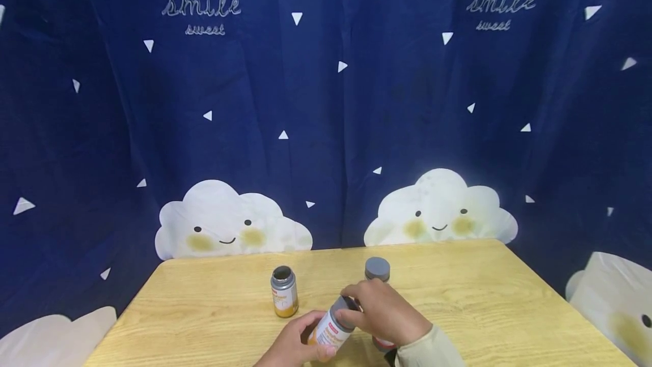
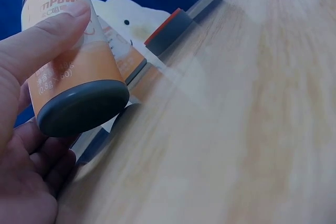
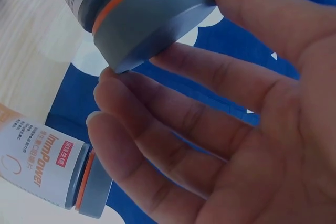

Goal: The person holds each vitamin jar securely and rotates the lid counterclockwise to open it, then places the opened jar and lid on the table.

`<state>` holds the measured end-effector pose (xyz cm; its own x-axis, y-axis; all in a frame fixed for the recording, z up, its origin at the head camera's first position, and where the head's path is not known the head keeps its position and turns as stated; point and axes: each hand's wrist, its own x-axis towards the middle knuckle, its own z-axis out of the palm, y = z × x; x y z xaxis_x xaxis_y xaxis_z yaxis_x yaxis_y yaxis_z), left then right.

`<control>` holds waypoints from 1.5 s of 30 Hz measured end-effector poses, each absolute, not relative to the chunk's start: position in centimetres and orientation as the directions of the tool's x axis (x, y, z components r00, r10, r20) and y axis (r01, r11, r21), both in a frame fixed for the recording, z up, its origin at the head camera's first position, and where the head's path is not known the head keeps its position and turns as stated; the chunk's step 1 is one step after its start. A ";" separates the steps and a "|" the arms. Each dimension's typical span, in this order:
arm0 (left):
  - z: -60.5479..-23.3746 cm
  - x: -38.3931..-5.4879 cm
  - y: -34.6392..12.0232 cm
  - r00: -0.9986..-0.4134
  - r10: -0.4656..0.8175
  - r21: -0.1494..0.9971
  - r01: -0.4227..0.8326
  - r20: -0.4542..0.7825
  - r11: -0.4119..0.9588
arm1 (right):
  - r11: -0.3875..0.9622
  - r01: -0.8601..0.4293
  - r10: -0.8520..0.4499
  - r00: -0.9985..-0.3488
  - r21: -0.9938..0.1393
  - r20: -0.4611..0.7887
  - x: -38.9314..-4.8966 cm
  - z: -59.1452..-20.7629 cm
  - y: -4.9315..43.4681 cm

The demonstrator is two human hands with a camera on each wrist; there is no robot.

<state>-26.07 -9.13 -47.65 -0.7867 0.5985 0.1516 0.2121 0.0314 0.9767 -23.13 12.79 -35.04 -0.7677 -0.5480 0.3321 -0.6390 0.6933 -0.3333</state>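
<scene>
My left hand (image 1: 297,340) grips a supplement bottle (image 1: 331,327) with a white and orange label, tilted over the table. In the left wrist view its dark base points toward the camera and the thumb lies across the label. My right hand (image 1: 382,307) holds the grey cap (image 3: 152,24) on this bottle between thumb and fingertips. An orange ring shows at the cap's lower edge. Behind the right hand stands a second bottle with a grey cap (image 1: 377,269), mostly hidden in the head view; its label (image 3: 44,156) shows in the right wrist view.
To the left on the wooden table (image 1: 204,310) stands an uncapped bottle (image 1: 284,293), its dark mouth facing up. A loose grey cap with an orange rim (image 2: 169,32) lies on the table in the left wrist view. A blue cloud-patterned curtain (image 1: 326,129) hangs behind.
</scene>
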 end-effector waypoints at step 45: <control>-47.8 -26.1 -9.2 -0.780 0.606 0.975 0.220 0.156 0.032 | 0.858 -0.413 -0.310 -0.890 -0.304 0.335 -22.6 -35.3 12.6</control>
